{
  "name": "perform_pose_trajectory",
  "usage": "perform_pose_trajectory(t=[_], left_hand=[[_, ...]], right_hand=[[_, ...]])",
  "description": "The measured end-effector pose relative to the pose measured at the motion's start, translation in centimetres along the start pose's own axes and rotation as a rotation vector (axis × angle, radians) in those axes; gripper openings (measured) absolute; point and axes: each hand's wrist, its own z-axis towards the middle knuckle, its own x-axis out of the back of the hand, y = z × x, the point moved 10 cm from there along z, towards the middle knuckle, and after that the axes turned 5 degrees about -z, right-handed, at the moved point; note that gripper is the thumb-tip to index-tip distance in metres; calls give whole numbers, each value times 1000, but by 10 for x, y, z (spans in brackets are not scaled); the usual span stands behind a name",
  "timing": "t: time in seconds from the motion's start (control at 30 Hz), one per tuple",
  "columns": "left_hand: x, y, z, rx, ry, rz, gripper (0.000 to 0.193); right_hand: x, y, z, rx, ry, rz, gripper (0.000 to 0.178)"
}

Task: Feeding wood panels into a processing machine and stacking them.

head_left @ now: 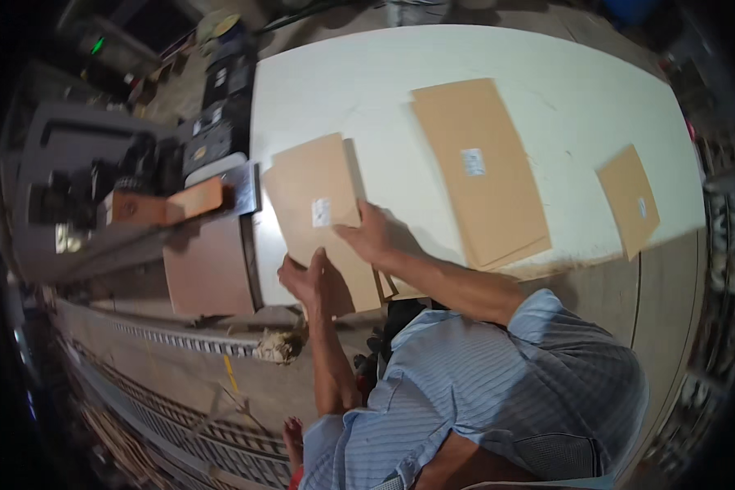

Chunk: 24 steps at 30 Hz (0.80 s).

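A tan cardboard stack point(302, 180) with a small white label lies near the left end of the white table, its near end reaching the table's front edge. My left hand point(305, 282) holds its near left side, thumb raised along the edge. On the opposite side, my right hand point(369, 235) grips the right edge, with its thumb lying on top close to the label. The undersides of the fingers are partly hidden. To the right lies a larger pile of labelled cardboard sheets point(486, 196), apart from both hands.
A smaller labelled cardboard piece point(631, 200) lies by the right end of the white table point(572, 106). Left of the table stands a grey machine point(82, 155) with an orange-brown block point(139, 208) and a brown flat plate point(208, 269). A metal rail point(180, 336) runs along the floor below.
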Motion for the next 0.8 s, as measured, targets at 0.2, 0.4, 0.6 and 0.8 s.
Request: perform_pose_trajectory(t=[0.2,0.4,0.6,0.8], left_hand=[[-54,50,-75,166,-17,-406,36],[-121,141,-110,135,-101,-313,48],[-212,180,-136,-58,-333,-230,48],[-240,137,-140,-24,-445,-178,71]], right_hand=[[120,-37,-22,130,175,45,63],[248,-7,-1,233,287,57,59],[317,80,7,80,326,42,52],[335,140,5,-106,311,-189,56]])
